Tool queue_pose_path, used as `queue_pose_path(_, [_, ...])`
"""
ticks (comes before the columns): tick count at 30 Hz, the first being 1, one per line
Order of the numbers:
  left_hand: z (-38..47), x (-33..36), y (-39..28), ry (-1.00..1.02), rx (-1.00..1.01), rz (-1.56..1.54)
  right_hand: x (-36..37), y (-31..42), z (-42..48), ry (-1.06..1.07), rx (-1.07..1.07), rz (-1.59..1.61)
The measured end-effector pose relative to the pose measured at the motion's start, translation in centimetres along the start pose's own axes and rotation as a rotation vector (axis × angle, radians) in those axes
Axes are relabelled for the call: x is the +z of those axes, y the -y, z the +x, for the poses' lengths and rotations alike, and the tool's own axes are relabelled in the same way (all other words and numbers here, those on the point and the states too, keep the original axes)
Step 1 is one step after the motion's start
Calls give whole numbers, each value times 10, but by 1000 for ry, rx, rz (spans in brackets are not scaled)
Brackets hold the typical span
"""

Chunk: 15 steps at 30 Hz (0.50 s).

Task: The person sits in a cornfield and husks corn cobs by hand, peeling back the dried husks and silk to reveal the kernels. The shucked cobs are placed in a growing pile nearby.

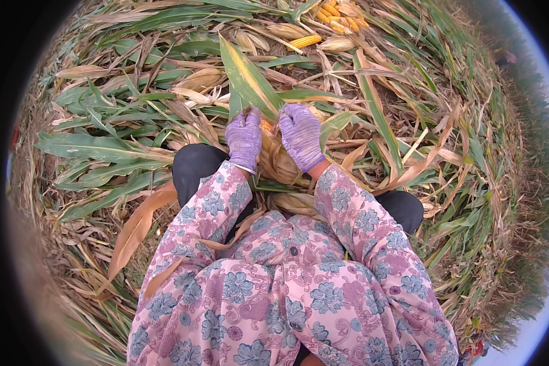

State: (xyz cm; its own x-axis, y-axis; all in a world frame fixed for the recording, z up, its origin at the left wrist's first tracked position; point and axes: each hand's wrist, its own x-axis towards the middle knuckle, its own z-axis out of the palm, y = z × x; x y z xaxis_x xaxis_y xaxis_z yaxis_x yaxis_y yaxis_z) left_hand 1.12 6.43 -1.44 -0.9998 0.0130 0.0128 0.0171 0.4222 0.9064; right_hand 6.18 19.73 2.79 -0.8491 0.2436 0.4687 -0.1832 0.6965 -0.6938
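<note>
Between my two gloved hands is an ear of corn in its dry husk [279,160], with a few orange kernels [266,125] showing near its tip. My left hand [244,139], in a purple knit glove, has its fingers closed on the husk at the left of the tip. On the other side my right hand [302,136], gloved alike, grips the husk by the tip. A broad green and yellow leaf [250,82] rises between the hands. What lies inside my curled fingers is hidden.
Cut corn stalks and leaves [105,148] cover the ground all around. A bare yellow ear [305,41] lies ahead, near a pile of husked ears [336,16]. Husked-in ears [201,80] lie among the leaves. Standing plants [537,192] line the right edge.
</note>
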Motion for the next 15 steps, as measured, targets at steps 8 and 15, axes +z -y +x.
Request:
queue_pose_path(8, [-4, -3, 9, -46, 197, 272, 1, -10, -6, 324, 373, 629])
queue_pose_path(15, [1, 6, 14, -112, 99, 222, -42, -35, -65, 724, -95, 21])
